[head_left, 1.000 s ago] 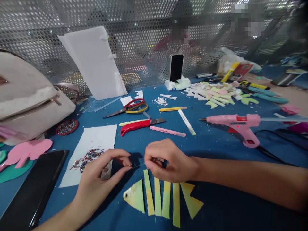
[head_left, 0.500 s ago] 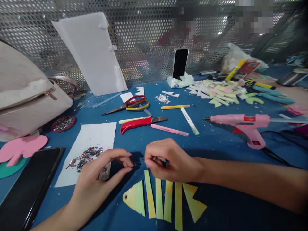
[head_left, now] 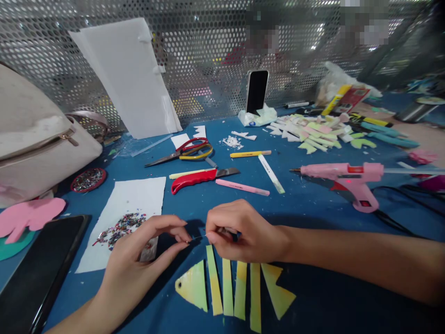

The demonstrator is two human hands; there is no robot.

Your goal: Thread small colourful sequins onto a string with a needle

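Note:
Thumb and fingertip of my left hand [head_left: 127,257] pinch a tiny bead-like bit [head_left: 189,241], too small to make out well. A thin pale thread [head_left: 199,238], or perhaps a wire, runs from there to my right hand [head_left: 239,232], whose fingers are closed on it. Just below my hands lies a yellow-green fish shape in separate pieces: a head with an eye [head_left: 193,287], several narrow strips [head_left: 239,290] and a notched tail [head_left: 280,290]. Under and behind my left hand, mixed shiny beads [head_left: 121,229] are heaped on white paper [head_left: 148,190].
Beyond my hands lie a red-handled knife [head_left: 198,179], scissors [head_left: 187,152] and several highlighters [head_left: 243,187]. A pink glue gun [head_left: 342,172] with a cord rests at right, cut foam pieces [head_left: 316,132] behind it. At left are a phone [head_left: 45,273], a bead dish [head_left: 88,180] and a bag [head_left: 38,134].
The view has shifted slightly, so everything sits a little further left. My hands keep nearly the same pose, and the thread between them shows more clearly.

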